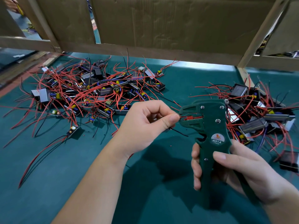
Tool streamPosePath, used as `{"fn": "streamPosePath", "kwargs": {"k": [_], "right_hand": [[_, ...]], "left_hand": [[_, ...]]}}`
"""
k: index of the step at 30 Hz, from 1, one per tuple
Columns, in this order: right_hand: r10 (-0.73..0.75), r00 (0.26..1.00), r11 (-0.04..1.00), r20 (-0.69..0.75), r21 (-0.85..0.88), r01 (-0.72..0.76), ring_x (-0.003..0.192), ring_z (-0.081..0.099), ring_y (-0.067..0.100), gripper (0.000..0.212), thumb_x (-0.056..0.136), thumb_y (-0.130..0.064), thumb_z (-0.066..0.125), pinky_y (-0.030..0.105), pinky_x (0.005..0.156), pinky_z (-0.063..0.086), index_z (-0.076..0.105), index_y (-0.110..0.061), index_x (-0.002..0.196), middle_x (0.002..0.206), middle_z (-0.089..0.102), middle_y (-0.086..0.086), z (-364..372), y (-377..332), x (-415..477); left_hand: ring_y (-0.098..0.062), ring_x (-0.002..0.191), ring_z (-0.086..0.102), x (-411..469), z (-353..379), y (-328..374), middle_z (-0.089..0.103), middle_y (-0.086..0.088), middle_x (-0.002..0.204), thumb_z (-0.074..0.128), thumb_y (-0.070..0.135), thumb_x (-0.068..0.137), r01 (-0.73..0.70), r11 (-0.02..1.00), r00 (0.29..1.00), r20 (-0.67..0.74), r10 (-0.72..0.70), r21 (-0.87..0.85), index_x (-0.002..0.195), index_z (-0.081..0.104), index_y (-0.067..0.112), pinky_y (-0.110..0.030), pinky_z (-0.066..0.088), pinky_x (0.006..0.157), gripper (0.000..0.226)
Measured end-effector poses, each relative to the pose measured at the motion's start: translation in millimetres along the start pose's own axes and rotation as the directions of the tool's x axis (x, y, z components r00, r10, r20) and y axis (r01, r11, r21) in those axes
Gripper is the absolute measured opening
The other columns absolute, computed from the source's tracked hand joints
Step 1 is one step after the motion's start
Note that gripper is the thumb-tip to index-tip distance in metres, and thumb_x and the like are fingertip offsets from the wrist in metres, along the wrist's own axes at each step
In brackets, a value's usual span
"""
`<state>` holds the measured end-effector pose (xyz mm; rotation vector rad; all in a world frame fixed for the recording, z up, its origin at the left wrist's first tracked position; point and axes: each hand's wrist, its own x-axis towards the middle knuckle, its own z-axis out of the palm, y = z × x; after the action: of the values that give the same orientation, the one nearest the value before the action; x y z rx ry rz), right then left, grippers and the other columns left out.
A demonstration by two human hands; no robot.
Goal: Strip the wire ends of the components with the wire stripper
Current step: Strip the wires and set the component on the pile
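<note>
So the right hand (226, 172) is wrapped around the handles of the wire stripper (210, 126), holding it upright with the nose pointing left. The left hand (148, 125) is right at that nose, thumb and forefinger pinching a red wire (182, 116) whose tip is poked in between the jaws. Both hands are busy and neither is free.

What I'd worry about:
- The pinch is really close to the jaws. If the handles get squeezed while the thumb tip sits that tight to the nose, skin could get nipped.
- If the wire is in too deep or at an angle, you strip too much or cut strands (classic with these auto strippers).
- A black wire (179, 133) dangles just under the stripper's nose. It could wander into the jaws with the red one.
- If the pinch is loose, the wire just slides out when the jaws pull.

Hard to tell:
- How far the wire goes in, because the red insert inside the jaws blends with it.
- Whether the handles are squeezed at all. The fingers cover that part.
- Which component this wire belongs to. The left hand hides it.
- The handle ends, which sit low and dark against the green mat (48, 175).

The big pile of components (97, 91) lies left of and beyond the stripper, and a smaller pile (255, 113) lies just right of it. I can't tell which pile is already stripped.
</note>
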<state>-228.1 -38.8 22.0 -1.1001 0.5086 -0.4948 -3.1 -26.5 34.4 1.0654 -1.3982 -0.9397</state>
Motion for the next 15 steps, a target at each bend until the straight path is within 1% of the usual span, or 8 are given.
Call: {"fn": "streamPosePath", "kwargs": {"k": [5,8,11,13,15], "right_hand": [[0.028,0.999,1.0,-0.027,0.014,-0.028,0.069,0.059,0.044,0.049,0.072,-0.046,0.08,0.045,0.064,0.051,0.065,-0.005,0.096,0.077,0.059,0.024,1.7,1.5,2.9],[0.052,0.998,0.998,-0.042,0.04,-0.05,0.069,0.059,0.044,0.048,0.074,-0.046,0.078,0.046,0.064,0.051,0.065,-0.005,0.097,0.077,0.059,0.023,2.5,1.0,3.1],[0.045,0.998,0.998,-0.037,0.05,-0.043,0.068,0.058,0.044,0.049,0.076,-0.046,0.077,0.048,0.065,0.05,0.064,-0.004,0.097,0.076,0.059,0.023,2.1,2.3,3.4],[0.043,0.998,0.998,-0.043,0.054,-0.041,0.067,0.058,0.043,0.049,0.077,-0.047,0.076,0.049,0.065,0.049,0.064,-0.004,0.096,0.075,0.059,0.023,2.0,4.0,3.8],[0.049,0.997,0.998,-0.055,0.048,-0.047,0.065,0.057,0.043,0.049,0.076,-0.049,0.075,0.052,0.065,0.047,0.065,-0.004,0.094,0.074,0.059,0.021,2.0,5.2,4.4]], "left_hand": [[-0.011,0.055,0.051,1.0,-0.1,-3.1,0.065,0.004,0.058,0.069,0.019,0.075,0.036,0.999,0.999,-0.016,-0.036,-0.025,0.064,0.062,0.021,-0.017,0.042,0.054,0.013],[-0.009,0.053,0.053,1.3,0.1,-4.0,0.066,0.002,0.058,0.071,0.019,0.074,0.041,0.998,0.998,-0.038,-0.043,-0.056,0.064,0.059,0.021,-0.016,0.043,0.052,0.016],[-0.003,0.051,0.053,1.5,0.4,-2.5,0.065,0.004,0.057,0.07,0.017,0.077,0.036,0.997,0.999,-0.008,-0.037,-0.073,0.067,0.059,0.018,-0.013,0.043,0.052,0.014],[-0.001,0.051,0.052,1.3,1.1,-0.9,0.063,0.005,0.057,0.073,0.019,0.078,0.032,0.996,0.999,0.005,-0.032,-0.078,0.069,0.059,0.016,-0.011,0.042,0.052,0.017],[0.001,0.05,0.052,1.1,2.2,1.0,0.062,0.007,0.057,0.069,0.022,0.076,0.034,0.995,0.999,0.009,-0.033,-0.093,0.07,0.058,0.014,-0.01,0.041,0.051,0.015]]}}
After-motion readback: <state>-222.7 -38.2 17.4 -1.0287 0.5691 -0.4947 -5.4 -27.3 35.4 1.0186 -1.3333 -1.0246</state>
